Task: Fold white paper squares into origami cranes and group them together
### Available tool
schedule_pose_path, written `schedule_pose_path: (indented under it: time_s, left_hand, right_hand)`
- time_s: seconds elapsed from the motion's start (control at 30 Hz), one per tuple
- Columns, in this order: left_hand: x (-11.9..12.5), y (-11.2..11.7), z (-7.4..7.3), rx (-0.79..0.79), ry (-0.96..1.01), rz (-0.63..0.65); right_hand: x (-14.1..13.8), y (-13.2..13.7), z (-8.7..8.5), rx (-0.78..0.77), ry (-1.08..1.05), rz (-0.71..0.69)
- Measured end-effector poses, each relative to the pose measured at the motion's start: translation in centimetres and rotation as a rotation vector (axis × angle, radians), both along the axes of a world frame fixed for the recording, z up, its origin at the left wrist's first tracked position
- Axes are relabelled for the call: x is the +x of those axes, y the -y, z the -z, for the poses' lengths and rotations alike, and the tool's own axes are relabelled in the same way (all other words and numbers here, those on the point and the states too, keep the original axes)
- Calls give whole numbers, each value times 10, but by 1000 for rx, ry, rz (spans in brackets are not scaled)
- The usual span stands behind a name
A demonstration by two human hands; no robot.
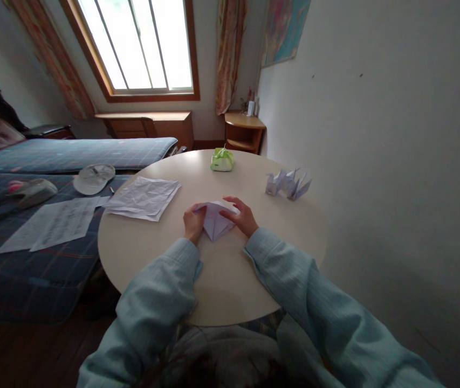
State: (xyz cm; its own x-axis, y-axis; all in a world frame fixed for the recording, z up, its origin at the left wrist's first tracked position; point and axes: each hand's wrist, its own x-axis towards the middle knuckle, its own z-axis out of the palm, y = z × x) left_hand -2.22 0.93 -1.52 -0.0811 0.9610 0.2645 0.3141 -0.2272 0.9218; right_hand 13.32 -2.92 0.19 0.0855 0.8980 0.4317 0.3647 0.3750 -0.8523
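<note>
A folded sheet of white paper (214,222) is between my hands over the middle of the round table (230,285). Creases run down it to a point that faces me. My left hand (193,222) is closed on its left corner, the thumb lying on the paper. At the right side my right hand (242,216) has its thumb and fingers around the other edge, the index finger raised above it. The right fingertips partly hide that corner.
Several folded paper cranes (288,184) stand at the table's right, near the wall. A green tissue pack (222,160) sits at the back. Stacked creased paper sheets (144,198) lie at the left. Beside the table, a bed (52,280) holds printed sheets (54,222) and a white cap (94,179).
</note>
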Motion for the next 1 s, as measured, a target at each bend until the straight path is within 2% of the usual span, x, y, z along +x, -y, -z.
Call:
schedule_pose_path:
  time_s: [0.13, 0.3, 0.43, 0.67, 0.8, 1.0]
  left_hand:
    - [2, 7, -8, 9, -116, 0]
    - [1, 5, -6, 64, -247, -53]
    - [-1, 4, -4, 87, -319, -82]
    - [1, 9, -7, 92, -360, -59]
    - [4, 10, -9, 190, -419, -110]
    - [8, 15, -15, 364, -397, -139]
  right_hand:
    - [3, -5, 3, -63, 11, 107]
    - [7, -8, 7, -116, 111, 240]
    - [8, -8, 9, -160, 133, 272]
    - [7, -6, 6, -169, 157, 278]
    - [9, -6, 8, -173, 190, 345]
    - [14, -9, 10, -169, 161, 453]
